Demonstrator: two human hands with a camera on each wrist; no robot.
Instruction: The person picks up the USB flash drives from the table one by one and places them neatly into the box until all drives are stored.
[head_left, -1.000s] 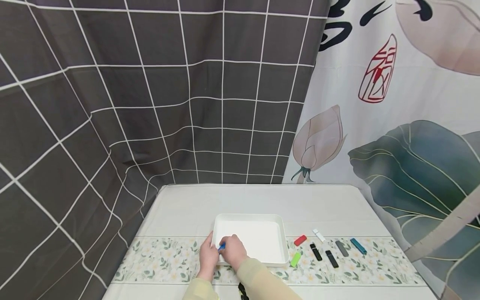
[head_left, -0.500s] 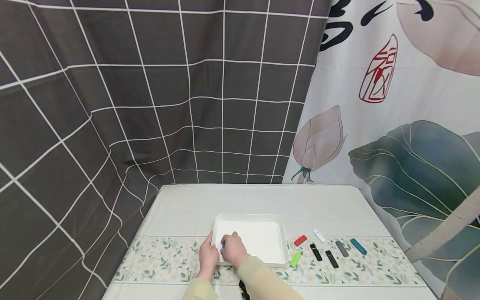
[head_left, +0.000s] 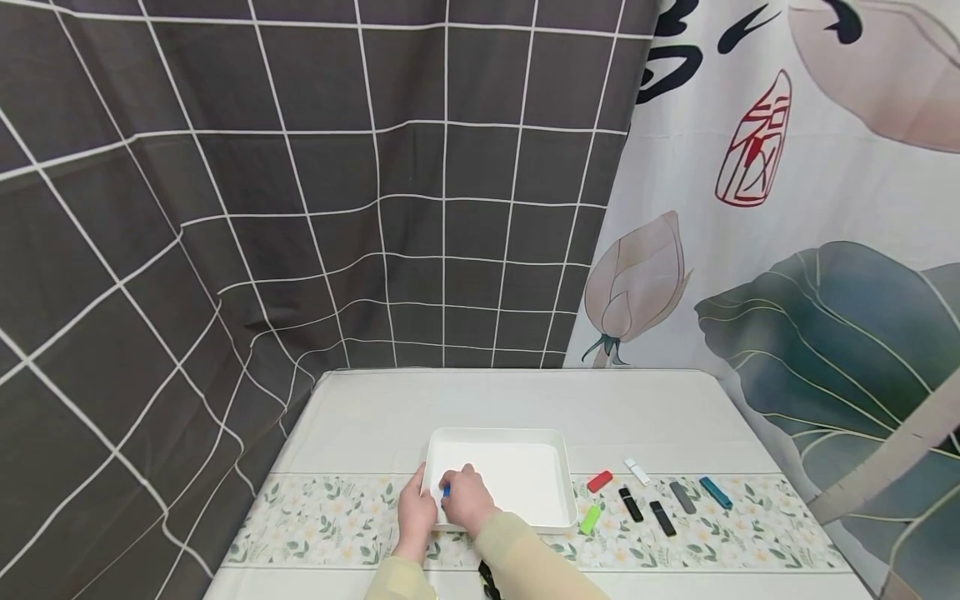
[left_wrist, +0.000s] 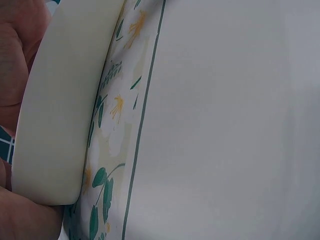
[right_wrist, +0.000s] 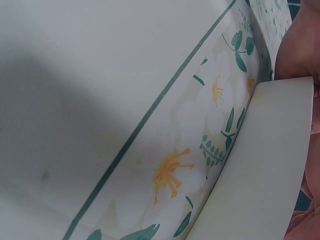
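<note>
Pinching a blue piece point(head_left: 447, 491) at the left part of a white tray point(head_left: 517, 483)

The right hand point(head_left: 471, 502) reaches over the tray's near wall, its fingers curled so that the blue piece is caught at their tips and mostly hidden by them. Whether the piece touches the tray floor cannot be told. The left hand point(head_left: 417, 514) grips the tray at its left wall, near the close corner, and sits just beside the right hand. Both arms wear pale yellow sleeves point(head_left: 517, 546), and part of a dark strap point(head_left: 488, 581) shows between them.

Just right of the tray, a red piece point(head_left: 599, 481) and a green piece point(head_left: 590, 519) lie on the white table point(head_left: 360, 417). Farther right are a white piece point(head_left: 637, 472), two black pieces point(head_left: 631, 504), a grey piece point(head_left: 682, 497) and a teal piece point(head_left: 716, 492), all lying apart at a slant. A floral band point(head_left: 322, 517) crosses the table under the tray.

Behind stand a dark gridded curtain point(head_left: 405, 167) and a lotus-printed hanging point(head_left: 645, 283). In both wrist views a pale smooth shape covers much of the hand, so the fingertips do not show there
</note>
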